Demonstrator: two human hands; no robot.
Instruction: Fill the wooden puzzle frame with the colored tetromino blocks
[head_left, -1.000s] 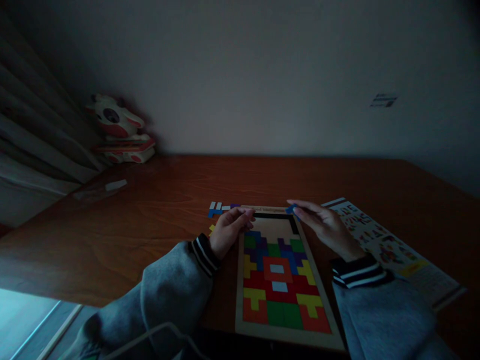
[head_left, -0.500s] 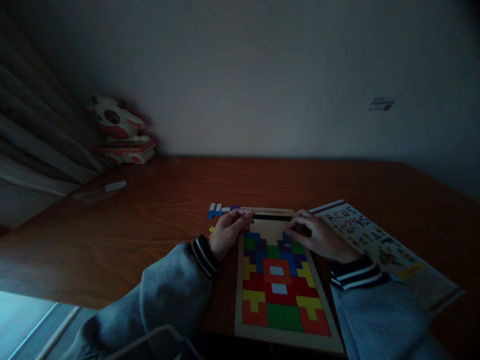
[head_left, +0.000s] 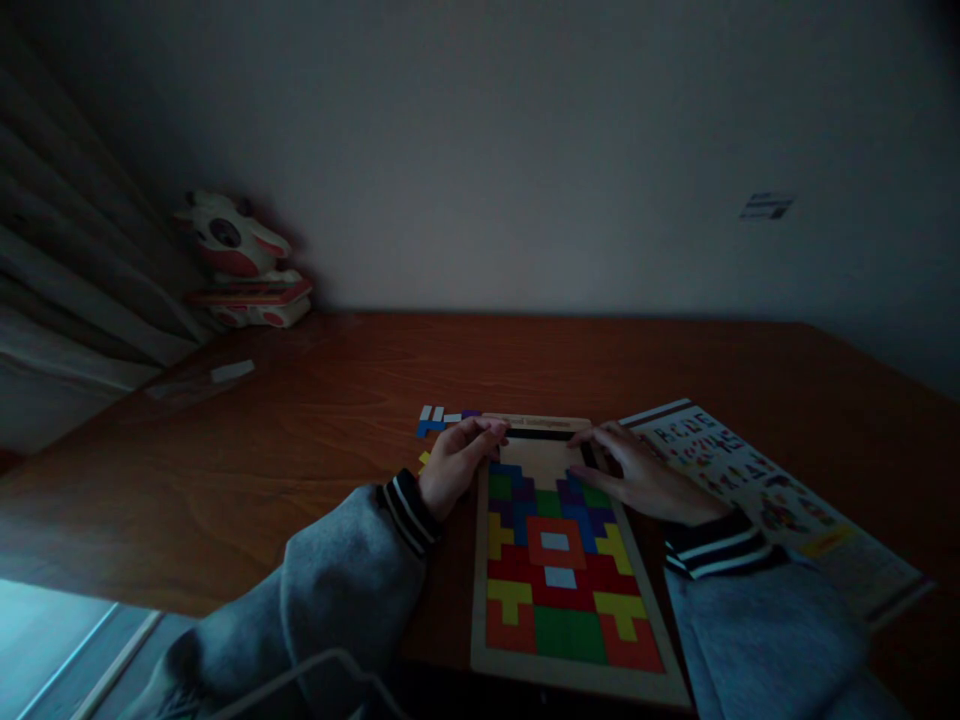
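Note:
A wooden puzzle board lies on the table, its lower and middle part filled with coloured block pieces and a bare strip near the top. My right hand reaches over the board's upper right, fingers and thumb spread apart, with the thumb tip by a purple piece. My left hand rests at the upper left edge, its thumb and fingertips pinched together. Whatever may be in that pinch is hidden. Beyond the left hand lie loose pieces, among them white pieces, a blue piece and a partly hidden yellow one.
A printed pattern sheet lies to the right, partly under my right sleeve. A cow-shaped toy stands at the back left near the curtain. A clear wrapper with a white label lies on the table.
My right hand's fingers have opened from a near pinch and spread apart, the index finger reaching farther up the board. The left hand stays where it was.

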